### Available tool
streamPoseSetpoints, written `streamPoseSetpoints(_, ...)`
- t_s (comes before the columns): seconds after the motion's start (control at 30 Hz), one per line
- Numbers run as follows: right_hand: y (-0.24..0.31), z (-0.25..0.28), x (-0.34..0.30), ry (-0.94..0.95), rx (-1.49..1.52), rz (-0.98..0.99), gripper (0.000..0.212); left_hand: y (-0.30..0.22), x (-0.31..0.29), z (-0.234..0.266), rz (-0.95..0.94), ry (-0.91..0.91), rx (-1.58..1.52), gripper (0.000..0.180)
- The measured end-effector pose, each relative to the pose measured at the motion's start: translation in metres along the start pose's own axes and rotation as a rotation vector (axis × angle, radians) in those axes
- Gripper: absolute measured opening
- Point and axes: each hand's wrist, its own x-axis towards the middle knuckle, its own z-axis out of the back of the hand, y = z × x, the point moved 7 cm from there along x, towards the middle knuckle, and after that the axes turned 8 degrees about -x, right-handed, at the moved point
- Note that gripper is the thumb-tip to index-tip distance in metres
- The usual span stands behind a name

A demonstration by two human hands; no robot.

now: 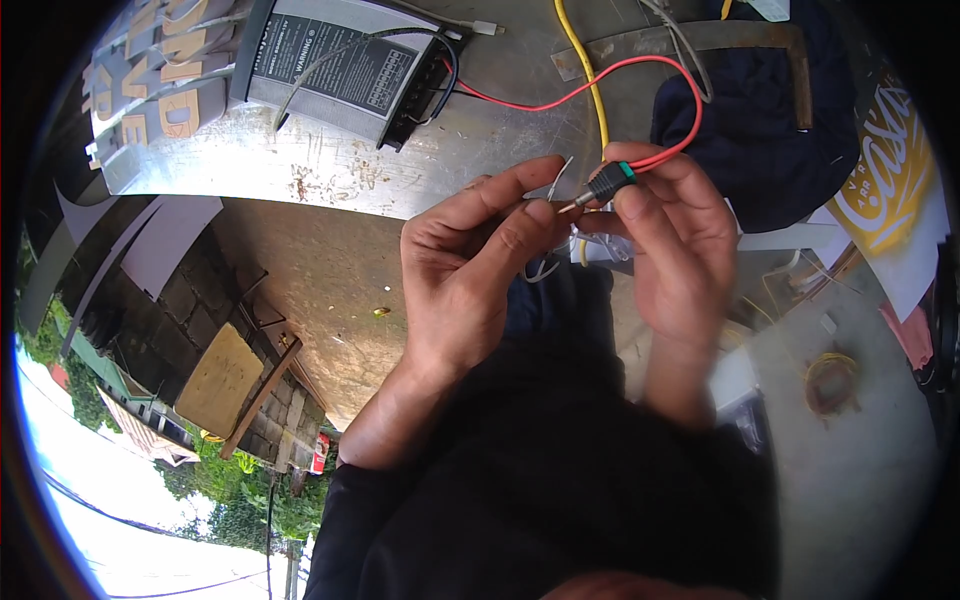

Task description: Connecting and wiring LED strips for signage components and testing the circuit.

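My right hand (680, 235) grips a black barrel connector (606, 184) with a green terminal end, between thumb and fingers. A red wire (690, 115) loops away from the connector's green end towards the power supply (335, 70), a grey metal box with a dark label. Close to the connector's silver tip, my left hand (460, 265) pinches a thin whitish wire (561, 178), one end sticking up past the fingertips. A short copper-coloured end shows by the tip; whether it touches the connector I cannot tell. More thin pale wire hangs below the fingers.
Cut-out letters (170, 85) stand at the far left of the metal table (230, 165). A yellow cable (590, 75) runs near the hands. A rusty steel square (720, 38) lies across dark cloth (750, 140). A wire coil (833, 384) and a yellow-lettered sheet (900, 210) are at right.
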Motion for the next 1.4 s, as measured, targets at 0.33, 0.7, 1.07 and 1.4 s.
streamPoseSetpoints(0.33, 0.0024, -0.0049, 0.0043, 0.062, 0.071, -0.013, 0.023, -0.0049, 0.0018, -0.0002, -0.050, 0.057, 0.057, 0.022)
streamPoseSetpoints(0.7, 0.0029, -0.0015, 0.0059, 0.073, 0.048, -0.052, 0.023, -0.0046, 0.0009, -0.0033, -0.044, 0.054, 0.038, 0.020)
streamPoseSetpoints(1.07, 0.0020, 0.0007, 0.0063, 0.063, 0.036, -0.065, 0.023, -0.0014, 0.0011, -0.0026, -0.022, 0.037, 0.008, 0.019)
streamPoseSetpoints(1.4, 0.0007, 0.0008, 0.0071, 0.064, 0.039, -0.073, 0.023, -0.0002, 0.0025, -0.0012, -0.002, 0.010, 0.017, 0.019)
